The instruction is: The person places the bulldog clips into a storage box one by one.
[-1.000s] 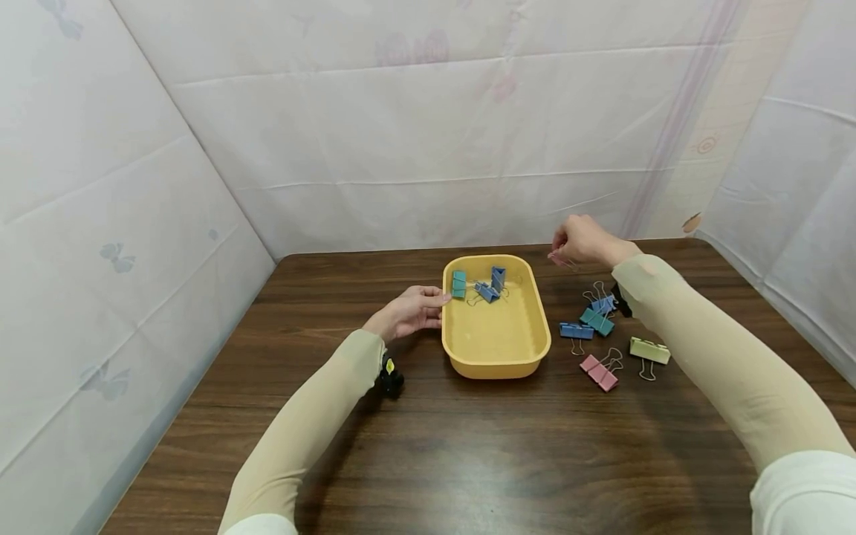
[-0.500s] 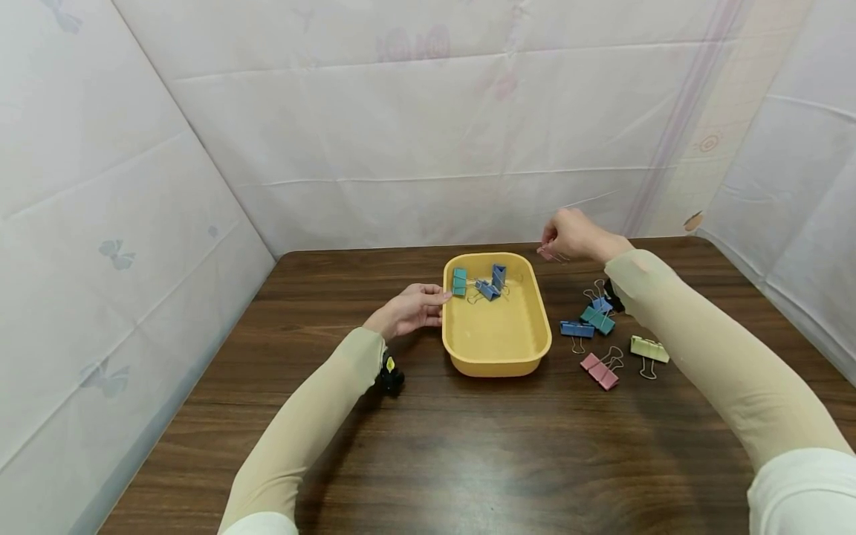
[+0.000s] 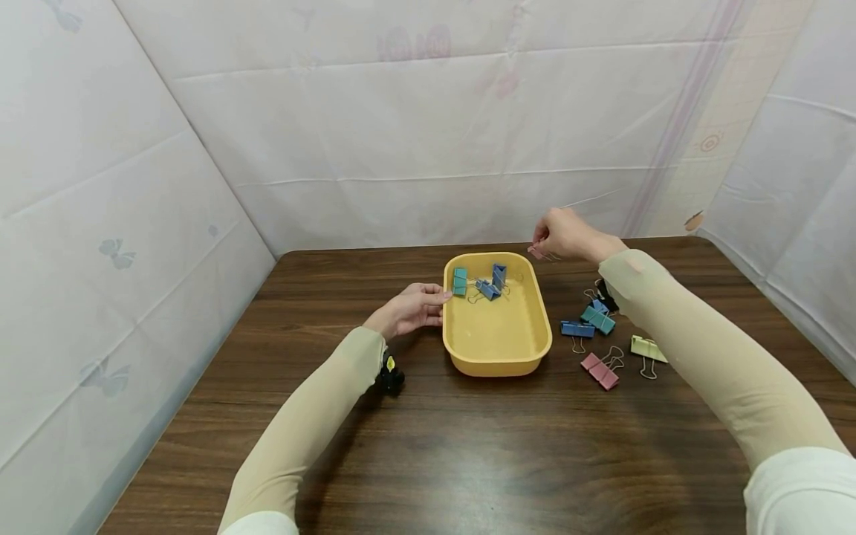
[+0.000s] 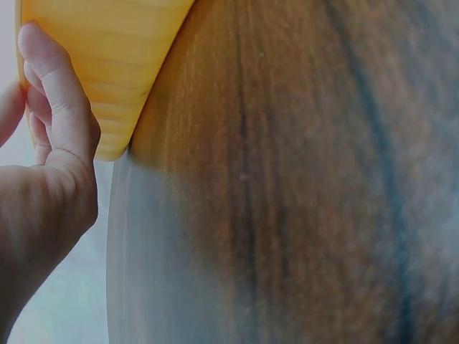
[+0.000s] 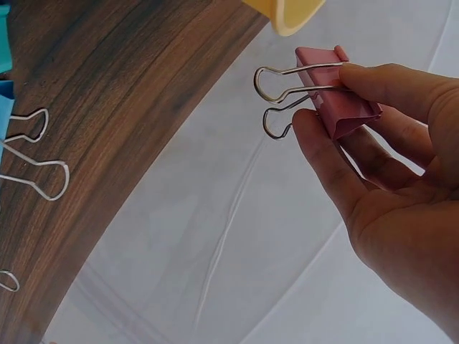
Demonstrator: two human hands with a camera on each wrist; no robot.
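A yellow tray [image 3: 528,357] sits mid-table with three blue and teal binder clips [image 3: 487,285] at its far end. My left hand [image 3: 411,308] rests against the tray's left wall [image 4: 107,64], fingers fairly straight. My right hand [image 3: 565,234] hovers above the table past the tray's far right corner and pinches a pink binder clip [image 5: 337,93] between thumb and fingers; the same pink binder clip [image 3: 537,253] shows small in the head view. Its wire handles point away from the palm.
Several loose clips lie right of the tray: a blue clip [image 3: 575,329], a teal clip [image 3: 597,319], a pink clip [image 3: 599,371], a pale green clip [image 3: 646,348]. A small black object [image 3: 391,377] sits near my left forearm. White sheeting walls the table's far and side edges.
My right hand, holding the pink clip, has drifted left and slightly up toward the tray's far right corner. The left hand and tray have stayed put.
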